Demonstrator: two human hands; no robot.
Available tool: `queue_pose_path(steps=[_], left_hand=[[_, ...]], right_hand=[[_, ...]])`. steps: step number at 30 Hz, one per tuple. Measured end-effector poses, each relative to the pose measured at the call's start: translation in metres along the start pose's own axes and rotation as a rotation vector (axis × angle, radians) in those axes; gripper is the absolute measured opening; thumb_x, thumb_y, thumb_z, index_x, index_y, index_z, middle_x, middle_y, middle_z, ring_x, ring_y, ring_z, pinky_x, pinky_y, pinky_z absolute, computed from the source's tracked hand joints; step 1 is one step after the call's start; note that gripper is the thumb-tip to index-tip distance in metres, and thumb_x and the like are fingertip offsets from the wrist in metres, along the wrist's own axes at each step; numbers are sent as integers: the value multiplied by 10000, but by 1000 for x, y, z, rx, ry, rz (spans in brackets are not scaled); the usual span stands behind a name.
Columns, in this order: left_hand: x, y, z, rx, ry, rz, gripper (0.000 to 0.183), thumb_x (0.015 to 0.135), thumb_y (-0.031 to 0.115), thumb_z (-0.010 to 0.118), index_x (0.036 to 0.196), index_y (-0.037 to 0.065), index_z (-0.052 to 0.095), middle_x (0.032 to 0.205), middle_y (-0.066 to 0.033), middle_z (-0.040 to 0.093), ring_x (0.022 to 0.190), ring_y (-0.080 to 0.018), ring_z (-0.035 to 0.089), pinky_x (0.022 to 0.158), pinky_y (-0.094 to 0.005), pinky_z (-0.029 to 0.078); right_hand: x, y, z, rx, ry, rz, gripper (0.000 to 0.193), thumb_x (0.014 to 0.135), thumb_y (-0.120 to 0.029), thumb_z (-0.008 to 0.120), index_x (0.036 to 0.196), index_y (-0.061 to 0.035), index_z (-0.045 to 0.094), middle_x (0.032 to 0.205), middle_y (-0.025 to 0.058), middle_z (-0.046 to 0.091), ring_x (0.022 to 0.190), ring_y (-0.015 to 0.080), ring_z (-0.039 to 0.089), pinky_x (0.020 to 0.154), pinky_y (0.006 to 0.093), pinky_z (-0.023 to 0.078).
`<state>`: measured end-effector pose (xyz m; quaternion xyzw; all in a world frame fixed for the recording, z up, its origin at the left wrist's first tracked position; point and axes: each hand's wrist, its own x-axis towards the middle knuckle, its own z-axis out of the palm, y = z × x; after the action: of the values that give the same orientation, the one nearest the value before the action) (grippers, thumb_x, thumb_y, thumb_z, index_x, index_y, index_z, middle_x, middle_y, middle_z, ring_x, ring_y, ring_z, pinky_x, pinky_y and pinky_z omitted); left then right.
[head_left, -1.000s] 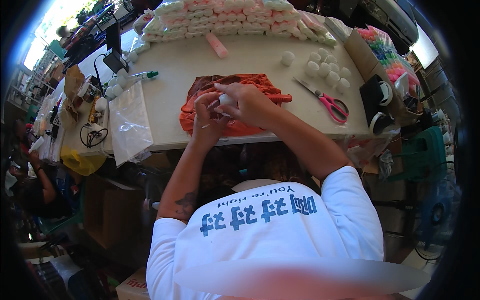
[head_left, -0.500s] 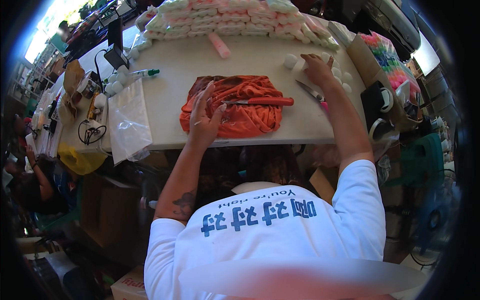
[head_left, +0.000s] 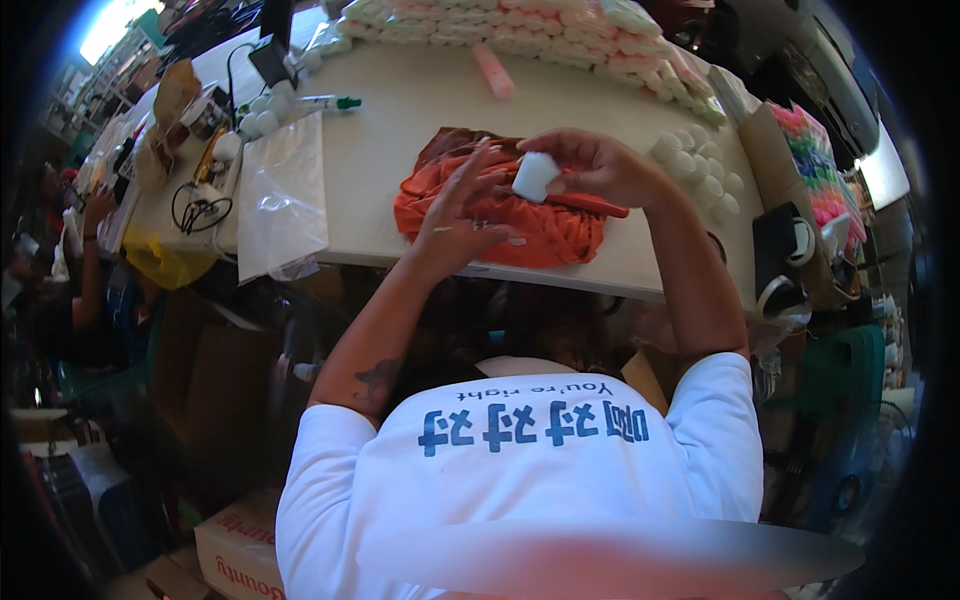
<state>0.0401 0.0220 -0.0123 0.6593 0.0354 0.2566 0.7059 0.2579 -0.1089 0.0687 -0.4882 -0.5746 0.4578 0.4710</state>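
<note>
My right hand (head_left: 610, 172) pinches a small white rounded block (head_left: 535, 177), foam-like in look, above a bunched orange cloth (head_left: 550, 240). Close by on the left, my left hand (head_left: 458, 222) hovers over the same cloth, fingers spread and nothing held. A red-handled cutter (head_left: 607, 206) lies on the cloth beneath my right hand, most of it hidden. Right of my forearm sits a cluster of white rounded pieces (head_left: 697, 165) on the white table (head_left: 385, 95).
Stacked plastic packs (head_left: 520, 28) line the table's far side, with a pink cylinder (head_left: 492, 70) before them. At left lie a clear plastic bag (head_left: 283, 200), a green-capped marker (head_left: 332, 102) and a black cable (head_left: 200, 210). A cardboard box (head_left: 775, 150) flanks the right edge. Another person's hand (head_left: 98, 208) shows far left.
My right hand has come left from the white pieces to the cloth, now holding one block. My left hand's fingers have spread toward it. The view has shifted slightly.
</note>
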Motion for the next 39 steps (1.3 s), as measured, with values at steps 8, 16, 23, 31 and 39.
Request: queue_pose_path(steps=[8, 16, 23, 31, 39], left_hand=[[-2, 6, -3, 21, 44, 80, 736, 755, -18, 822, 1408, 48, 490, 1333, -94, 566, 1129, -160, 598, 910, -312, 562], [-1, 2, -2, 233, 92, 175, 654, 768, 53, 836, 1348, 78, 536, 1267, -87, 591, 1094, -154, 617, 876, -308, 554], [0, 1, -4, 185, 91, 124, 641, 752, 64, 848, 1319, 86, 550, 1254, -70, 586, 1127, -163, 597, 883, -306, 552], [0, 0, -2, 175, 142, 136, 617, 794, 54, 820, 1335, 78, 524, 1225, -80, 573, 1157, -163, 577, 936, -311, 544], [0, -6, -2, 67, 117, 163, 584, 809, 64, 815, 1303, 55, 506, 1248, -74, 578, 1098, -149, 610, 910, -301, 540]], right_hand=[[11, -16, 49, -650, 253, 60, 264, 884, -82, 706, 1129, -3, 647, 1141, 110, 666, 1058, 226, 635, 933, 349, 505], [-26, 10, 48, -1030, 287, 82, 281, 876, -105, 702, 1144, -23, 680, 1106, 151, 646, 1013, 314, 627, 888, 375, 507], [-27, 17, 42, -961, 330, 139, 290, 904, -48, 654, 1191, -11, 646, 1072, 151, 638, 955, 314, 642, 861, 363, 514], [-42, -4, 46, -923, 712, -2, 308, 907, -34, 629, 1215, -42, 622, 1094, 149, 622, 952, 339, 632, 812, 392, 525], [-36, 4, 103, -1045, 547, -157, 406, 879, 4, 617, 1274, -87, 613, 1125, 108, 630, 998, 313, 625, 856, 398, 528]])
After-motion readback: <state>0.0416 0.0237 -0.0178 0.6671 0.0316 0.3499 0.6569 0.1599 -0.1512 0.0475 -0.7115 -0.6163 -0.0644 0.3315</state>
